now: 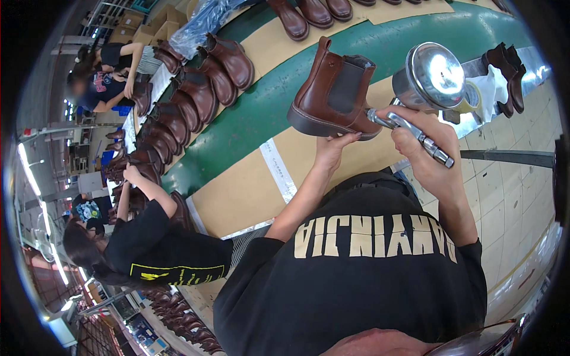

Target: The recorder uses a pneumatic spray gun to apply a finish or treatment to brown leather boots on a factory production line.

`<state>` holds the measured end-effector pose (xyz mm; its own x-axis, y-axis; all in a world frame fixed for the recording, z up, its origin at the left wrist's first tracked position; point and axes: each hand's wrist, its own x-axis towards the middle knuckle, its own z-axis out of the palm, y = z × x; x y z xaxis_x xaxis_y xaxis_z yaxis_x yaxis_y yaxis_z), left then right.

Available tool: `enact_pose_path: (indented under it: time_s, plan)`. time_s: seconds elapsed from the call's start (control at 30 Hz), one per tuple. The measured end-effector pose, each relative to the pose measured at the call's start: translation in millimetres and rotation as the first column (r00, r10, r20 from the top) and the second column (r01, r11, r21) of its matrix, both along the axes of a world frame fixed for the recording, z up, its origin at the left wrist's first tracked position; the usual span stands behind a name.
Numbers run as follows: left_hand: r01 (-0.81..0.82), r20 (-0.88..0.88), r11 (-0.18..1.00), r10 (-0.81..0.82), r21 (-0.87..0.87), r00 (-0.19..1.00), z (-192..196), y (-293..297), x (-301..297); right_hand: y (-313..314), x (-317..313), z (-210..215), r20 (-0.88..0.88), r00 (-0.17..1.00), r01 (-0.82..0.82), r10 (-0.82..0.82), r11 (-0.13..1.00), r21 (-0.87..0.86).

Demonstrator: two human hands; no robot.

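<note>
A brown ankle boot (317, 89) with a dark elastic side panel and dark sole is held up over the work table. My left hand (332, 149) grips it from below near the toe, thumb along the sole edge. In my right hand (432, 148) is a metal spray gun (428, 142), fingers wrapped round its body. Its shiny round cup (438, 77) stands above my fist. The gun's nozzle is directed at the front of the boot, very close to it; whether they touch I cannot tell.
The table has a green surface (261, 113) and brown cardboard (237, 196). Rows of brown boots (199, 89) stand at left, others (317, 12) beyond. A roll of tape (472, 98) and dark boots (507, 77) are at right. Two co-workers (160, 231) (110, 77) handle boots at left.
</note>
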<state>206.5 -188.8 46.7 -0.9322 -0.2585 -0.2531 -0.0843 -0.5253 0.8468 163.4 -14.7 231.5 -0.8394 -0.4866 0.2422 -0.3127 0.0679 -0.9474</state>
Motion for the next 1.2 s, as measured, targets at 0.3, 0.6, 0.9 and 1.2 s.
enact_pose_path:
  time_s: [0.3, 0.6, 0.9, 1.2]
  plan:
    - [0.001, -0.016, 1.000, -0.001, -0.001, 1.000, 7.3, -4.6, -0.7, 2.5, 9.0, -6.7, -0.066, 0.998, -0.011, 0.023, 0.984, 0.178]
    - [-0.027, 0.048, 0.988, 0.020, 0.153, 0.999, 11.9, -12.0, 1.4, 10.2, 7.7, -18.5, 0.044, 0.999, 0.010, -0.018, 0.985, 0.175]
    - [0.025, 0.030, 0.985, -0.030, 0.169, 0.999, 5.5, -15.8, 6.4, 13.4, 1.3, -17.1, 0.079, 0.995, 0.064, -0.067, 0.997, 0.038]
    - [0.042, 0.046, 0.986, -0.050, 0.159, 0.998, 5.3, -16.9, 9.3, 15.3, -10.5, -10.0, 0.026, 0.993, 0.116, -0.117, 0.993, 0.032]
